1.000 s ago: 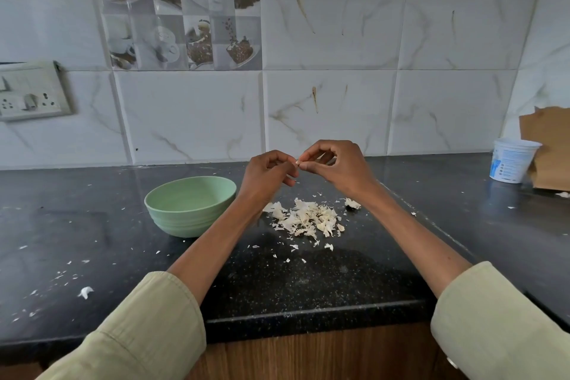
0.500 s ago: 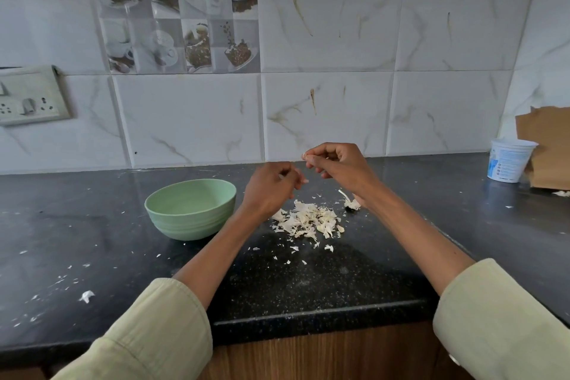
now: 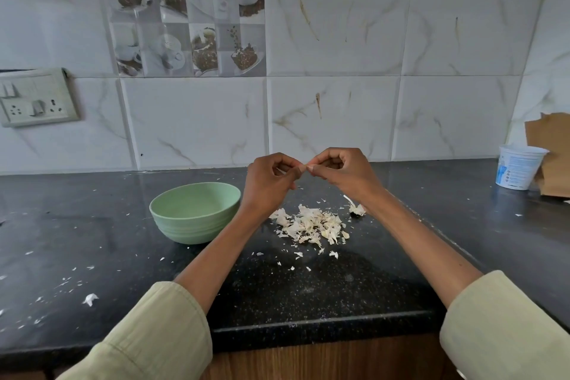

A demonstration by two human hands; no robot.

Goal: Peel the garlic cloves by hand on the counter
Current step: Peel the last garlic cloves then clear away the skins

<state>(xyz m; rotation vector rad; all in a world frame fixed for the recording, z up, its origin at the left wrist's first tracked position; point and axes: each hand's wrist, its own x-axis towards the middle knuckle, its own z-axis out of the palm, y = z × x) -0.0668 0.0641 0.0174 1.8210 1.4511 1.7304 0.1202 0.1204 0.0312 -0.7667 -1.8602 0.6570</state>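
Pale garlic clove (image 3: 303, 167) (seemingly small) pinched between both hands.

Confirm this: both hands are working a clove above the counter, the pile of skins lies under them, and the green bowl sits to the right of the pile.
Not quite: in the head view the green bowl sits left of the pile of skins, beside the left hand's forearm. The rest holds.

Glossy speckled black stone counter (image 3: 308, 293), matt green bowl (image 3: 194, 216), papery garlic skins (image 3: 311, 225), glossy marbled wall tiles (image 3: 333, 114).
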